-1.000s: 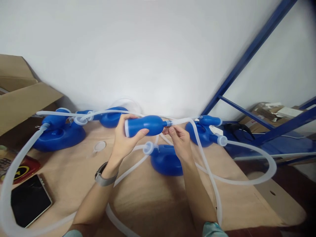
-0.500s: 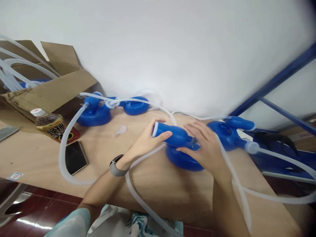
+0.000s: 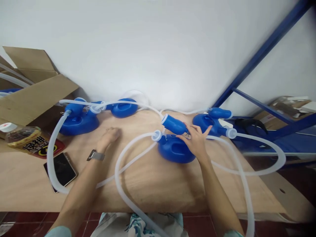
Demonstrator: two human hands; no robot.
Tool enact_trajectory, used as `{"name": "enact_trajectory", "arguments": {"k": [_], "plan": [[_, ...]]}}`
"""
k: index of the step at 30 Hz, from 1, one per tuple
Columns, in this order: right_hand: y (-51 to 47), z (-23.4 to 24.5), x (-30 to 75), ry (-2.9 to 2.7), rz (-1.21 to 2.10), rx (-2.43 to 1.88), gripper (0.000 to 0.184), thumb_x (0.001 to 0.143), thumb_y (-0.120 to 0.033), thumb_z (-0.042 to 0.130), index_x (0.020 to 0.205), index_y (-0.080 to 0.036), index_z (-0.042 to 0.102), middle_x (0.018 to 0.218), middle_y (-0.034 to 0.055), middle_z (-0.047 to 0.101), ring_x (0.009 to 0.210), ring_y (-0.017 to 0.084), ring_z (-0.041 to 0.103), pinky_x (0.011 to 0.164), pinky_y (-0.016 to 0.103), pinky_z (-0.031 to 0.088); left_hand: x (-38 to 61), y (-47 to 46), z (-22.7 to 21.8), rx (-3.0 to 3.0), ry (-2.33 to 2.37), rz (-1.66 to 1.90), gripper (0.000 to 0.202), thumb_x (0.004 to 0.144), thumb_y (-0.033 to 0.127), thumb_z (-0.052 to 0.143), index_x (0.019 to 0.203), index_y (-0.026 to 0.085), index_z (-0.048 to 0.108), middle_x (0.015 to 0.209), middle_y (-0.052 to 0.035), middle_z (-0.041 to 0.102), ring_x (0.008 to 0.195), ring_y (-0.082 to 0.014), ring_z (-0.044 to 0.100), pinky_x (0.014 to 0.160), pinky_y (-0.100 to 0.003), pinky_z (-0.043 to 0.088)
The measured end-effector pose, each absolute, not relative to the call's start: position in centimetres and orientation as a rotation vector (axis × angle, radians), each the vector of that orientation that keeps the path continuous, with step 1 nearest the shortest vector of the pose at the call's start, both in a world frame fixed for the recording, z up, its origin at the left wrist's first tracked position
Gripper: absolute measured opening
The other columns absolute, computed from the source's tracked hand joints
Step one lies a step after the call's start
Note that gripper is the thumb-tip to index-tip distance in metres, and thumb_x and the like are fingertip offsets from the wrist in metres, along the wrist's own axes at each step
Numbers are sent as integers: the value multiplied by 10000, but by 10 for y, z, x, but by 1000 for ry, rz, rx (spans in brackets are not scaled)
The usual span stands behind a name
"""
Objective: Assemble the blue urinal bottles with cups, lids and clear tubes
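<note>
My right hand [image 3: 198, 141] grips the narrow end of a blue urinal funnel [image 3: 174, 124], thumb and fingers around its neck. The funnel's wide white-rimmed end tilts up to the left. Just below it, a blue plastic urinal bottle [image 3: 176, 153] rests on the table, with a clear hose [image 3: 120, 148] on its white-collared spout. My left hand [image 3: 110, 138] is down on the tabletop left of that bottle, its fingers curled and blurred. It covers roughly the spot where a small clear cap lay; whatever is under the fingers is hidden.
More blue urinal bottles with hoses stand at left [image 3: 80, 123], at the back [image 3: 124, 108] and at right [image 3: 203, 123]. A drink bottle [image 3: 32, 141], a phone [image 3: 61, 169] and an open cardboard box [image 3: 37, 98] occupy the left side. A blue metal frame [image 3: 256, 52] is at right.
My left hand has let go of the funnel and moved left, down onto the table. My right hand still holds the funnel's narrow end. The view has shifted to the right.
</note>
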State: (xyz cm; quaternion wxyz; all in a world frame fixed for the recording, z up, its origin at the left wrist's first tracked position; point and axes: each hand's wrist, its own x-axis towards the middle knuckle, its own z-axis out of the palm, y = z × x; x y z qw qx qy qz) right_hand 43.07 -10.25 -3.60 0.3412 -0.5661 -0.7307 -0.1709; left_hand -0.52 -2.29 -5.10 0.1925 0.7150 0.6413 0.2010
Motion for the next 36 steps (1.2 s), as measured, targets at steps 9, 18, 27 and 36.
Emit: {"name": "enact_trajectory", "arguments": {"k": [9, 18, 27, 36], "plan": [[-89, -1, 420, -1973, 112, -1095, 643, 865, -594, 787, 1385, -226, 699, 1159, 116, 801, 931, 309, 753, 918, 475, 606, 57, -35, 23, 1374, 1043, 1566, 442, 713, 450, 901, 797, 200, 546, 1096, -58, 712, 1018, -237, 734, 953, -388, 586], [-83, 38, 403, -1960, 398, -976, 564, 945, -695, 566, 983, -170, 767, 651, -2, 593, 548, 161, 502, 566, 313, 405, 127, -63, 57, 1760, 565, 1397, 347, 912, 389, 783, 1198, 240, 654, 1269, -95, 671, 1193, -262, 645, 950, -395, 576], [-81, 35, 392, -1525, 1000, -1315, 754, 790, -960, 483, 546, -251, 401, 547, -27, 345, 513, 143, 341, 456, 292, 287, 152, -63, 30, 2279, 443, 1511, 520, 1030, 554, 578, 1474, 285, 560, 1461, -143, 552, 1356, -344, 563, 1140, -540, 463], [-95, 58, 396, -1473, 917, -1745, 672, 864, -869, 509, 564, -269, 468, 527, -22, 476, 576, 196, 514, 573, 324, 399, 174, -64, 7, 2430, 374, 1676, 592, 1073, 362, 500, 1645, 317, 357, 1560, -177, 475, 1412, -333, 537, 1118, -526, 508]]}}
